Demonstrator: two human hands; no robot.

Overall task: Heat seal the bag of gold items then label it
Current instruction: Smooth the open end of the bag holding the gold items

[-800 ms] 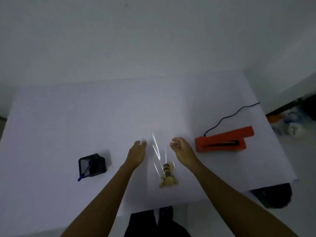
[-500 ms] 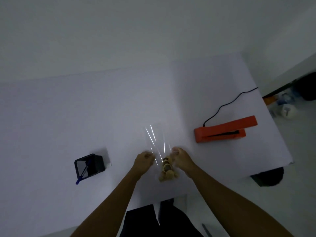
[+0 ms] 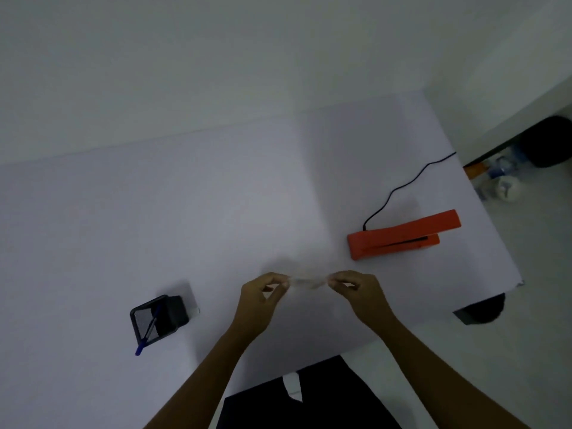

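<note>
A clear plastic bag (image 3: 308, 281) is stretched between my two hands above the white table (image 3: 154, 212). My left hand (image 3: 260, 300) pinches its left edge and my right hand (image 3: 359, 292) pinches its right edge. The bag looks blurred and nearly see-through; the gold items inside it cannot be made out. The orange heat sealer (image 3: 402, 235) lies on the table to the right of my hands, its jaws slightly apart, with a black cord (image 3: 399, 188) running off the far right edge.
A black mesh pen holder (image 3: 158, 318) with a blue pen (image 3: 147, 334) stands at the left, a small white slip behind it. The table's right edge is close to the sealer. Clutter and a dark bin sit on the floor at the right.
Both hands closed on the bag's sides and lifted it off the table, pulling it taut between them. The gold items, seen earlier near the table's front edge, are no longer visible.
</note>
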